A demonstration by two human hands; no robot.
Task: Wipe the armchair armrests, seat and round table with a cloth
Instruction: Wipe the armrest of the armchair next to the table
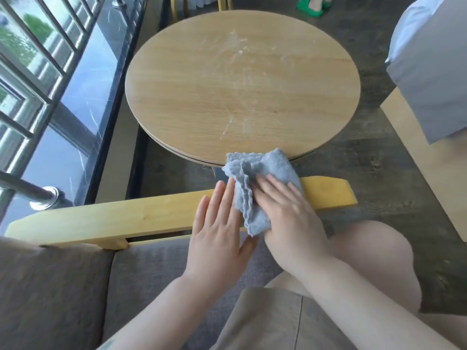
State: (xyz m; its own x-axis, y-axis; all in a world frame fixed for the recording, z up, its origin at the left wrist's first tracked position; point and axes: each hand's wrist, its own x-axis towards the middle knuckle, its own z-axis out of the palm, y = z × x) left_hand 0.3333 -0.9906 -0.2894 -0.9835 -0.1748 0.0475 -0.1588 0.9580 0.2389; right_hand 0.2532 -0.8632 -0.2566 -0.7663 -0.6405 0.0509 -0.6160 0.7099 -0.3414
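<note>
the cloth (262, 188) lies on the wooden armrest (106, 218), whose long axis runs left to right. the right hand (290, 210) presses it with flat fingers; the left hand (222, 228), open and holding nothing, rests just left of it.

One round table (242, 84), one cloth (262, 178), one armrest (113, 218) — two hands.

Armrest (113, 218) hidden where the cloth (262, 173) and both hands lay, right hand (288, 210) blurred at its fingertips, second armchair (429, 152) right of it cut by the frame, green-sandalled feet (313, 5) beyond cropped.
</note>
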